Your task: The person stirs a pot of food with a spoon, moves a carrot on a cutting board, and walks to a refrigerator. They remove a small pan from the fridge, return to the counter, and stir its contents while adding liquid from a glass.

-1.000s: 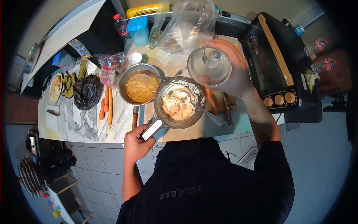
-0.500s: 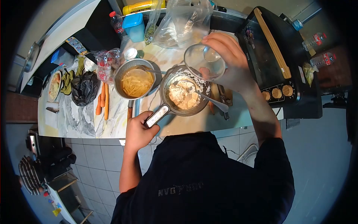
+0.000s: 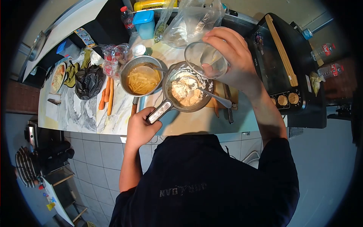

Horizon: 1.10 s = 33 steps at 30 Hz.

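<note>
My left hand [image 3: 143, 128] is wrapped round the handle of a dark frying pan [image 3: 171, 101]. A pale, creamy mixture [image 3: 184, 93] lies in the pan, with white smears up its inner wall. A metal spoon [image 3: 220, 100] rests in the mixture, its handle sticking out over the right rim. Above the pan's upper right edge, my right hand [image 3: 232, 56] grips a clear glass [image 3: 196, 56], tilted, its mouth towards the pan. No liquid shows in the glass. Left of the pan stands a metal pot [image 3: 124, 78] holding pale strips in liquid.
Carrots [image 3: 110, 96] and a black plastic bag [image 3: 89, 83] lie on the left. A knife [image 3: 229, 108] lies on a cutting board [image 3: 235, 99] at the right, beside a black oven [image 3: 270, 56]. A blue-lidded container [image 3: 145, 26] and clear bags [image 3: 191, 24] stand behind.
The view has shifted a little. My right hand still holds the glass over the pan's edge, and my left hand keeps its hold on the handle.
</note>
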Tool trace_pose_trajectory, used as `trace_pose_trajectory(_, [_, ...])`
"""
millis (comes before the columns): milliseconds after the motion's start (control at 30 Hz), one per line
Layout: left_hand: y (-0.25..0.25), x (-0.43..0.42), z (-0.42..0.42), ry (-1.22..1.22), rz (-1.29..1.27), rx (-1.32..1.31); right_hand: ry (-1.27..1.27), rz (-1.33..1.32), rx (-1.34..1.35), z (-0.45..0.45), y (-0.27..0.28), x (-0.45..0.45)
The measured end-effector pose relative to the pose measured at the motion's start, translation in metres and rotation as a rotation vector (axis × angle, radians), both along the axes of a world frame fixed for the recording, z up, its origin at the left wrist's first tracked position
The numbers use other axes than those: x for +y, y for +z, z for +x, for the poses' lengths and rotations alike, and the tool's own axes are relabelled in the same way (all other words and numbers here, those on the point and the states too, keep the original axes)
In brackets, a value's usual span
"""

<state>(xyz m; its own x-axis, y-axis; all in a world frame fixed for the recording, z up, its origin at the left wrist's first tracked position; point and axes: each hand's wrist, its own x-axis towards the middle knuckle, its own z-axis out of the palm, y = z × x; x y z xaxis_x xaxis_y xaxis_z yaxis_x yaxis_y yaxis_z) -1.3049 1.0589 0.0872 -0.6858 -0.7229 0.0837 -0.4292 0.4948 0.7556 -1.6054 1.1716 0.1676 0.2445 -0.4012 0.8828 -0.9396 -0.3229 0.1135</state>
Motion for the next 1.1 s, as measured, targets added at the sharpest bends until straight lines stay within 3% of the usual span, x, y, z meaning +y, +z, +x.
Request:
trace_pose_trajectory(467, [-0.012,-0.011,-0.004,-0.009,0.022,-0.001,-0.014,0.011,0.031,0.008,-0.003,-0.011])
trace_pose_trajectory(633, [-0.015,-0.014,-0.008,-0.058,-0.078,0.001,-0.051,0.006,0.123,0.008,0.0,-0.01])
trace_pose_trajectory(1100, [-0.022,-0.017,-0.007,-0.086,0.014,0.002,-0.087,0.103,0.001,0.013,-0.008,-0.009])
